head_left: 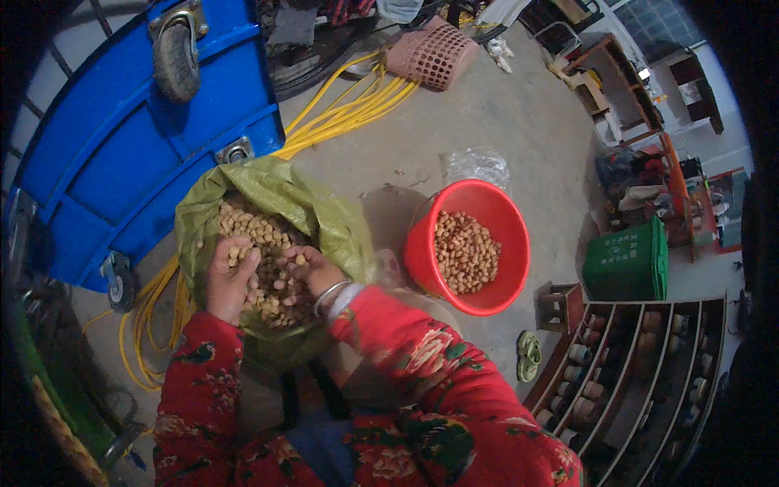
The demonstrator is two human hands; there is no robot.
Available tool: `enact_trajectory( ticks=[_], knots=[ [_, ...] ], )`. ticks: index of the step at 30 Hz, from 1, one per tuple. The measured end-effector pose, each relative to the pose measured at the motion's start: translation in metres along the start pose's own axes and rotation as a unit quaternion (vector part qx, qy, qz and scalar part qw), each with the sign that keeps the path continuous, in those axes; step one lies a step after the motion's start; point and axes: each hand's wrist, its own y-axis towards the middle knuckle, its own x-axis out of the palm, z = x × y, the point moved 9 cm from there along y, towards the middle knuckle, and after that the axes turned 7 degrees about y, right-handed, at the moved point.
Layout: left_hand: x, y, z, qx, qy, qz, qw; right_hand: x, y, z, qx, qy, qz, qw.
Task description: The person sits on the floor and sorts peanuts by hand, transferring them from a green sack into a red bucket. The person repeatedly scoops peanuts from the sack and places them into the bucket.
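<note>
A yellow-green woven sack [337, 213] stands open in front of me, filled with unshelled peanuts [258, 230]. Over its left side, my left hand [227, 284] is curled around a few peanuts, the thumb toward the right. My right hand [316, 274], with a silver bangle at the wrist, is closed beside it, a peanut showing at the fingers; its far fingertips are partly hidden among the peanuts. To the right of the sack sits a red bucket [519, 264], its lower part holding more peanuts [468, 253].
A blue wheeled metal cart [105, 174] lies tipped at the left, beside yellow hose or cable [349, 122]. Clear plastic [479, 166] lies behind the bucket. At right are a shoe rack [621, 390], a green bag [625, 264] and a slipper [529, 355]; a pink basket [434, 53] stands far back.
</note>
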Motion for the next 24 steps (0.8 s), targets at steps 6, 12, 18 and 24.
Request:
enact_trajectory(
  ticks=[6,12,18,24],
  knots=[
    [0.004,-0.001,-0.019,-0.077,-0.277,-0.029,0.957,0.01,0.001,-0.01,-0.006,0.01,-0.12,0.993],
    [0.012,-0.005,-0.014,-0.07,-0.331,-0.113,0.934,0.015,-0.011,-0.013,0.021,0.065,-0.119,0.991],
    [0.013,-0.006,-0.008,-0.052,-0.379,-0.124,0.916,0.027,-0.016,-0.017,0.01,0.09,-0.144,0.985],
    [0.008,-0.001,-0.008,-0.005,-0.378,-0.103,0.92,0.026,-0.015,-0.019,0.0,0.102,-0.152,0.983]
  ],
)
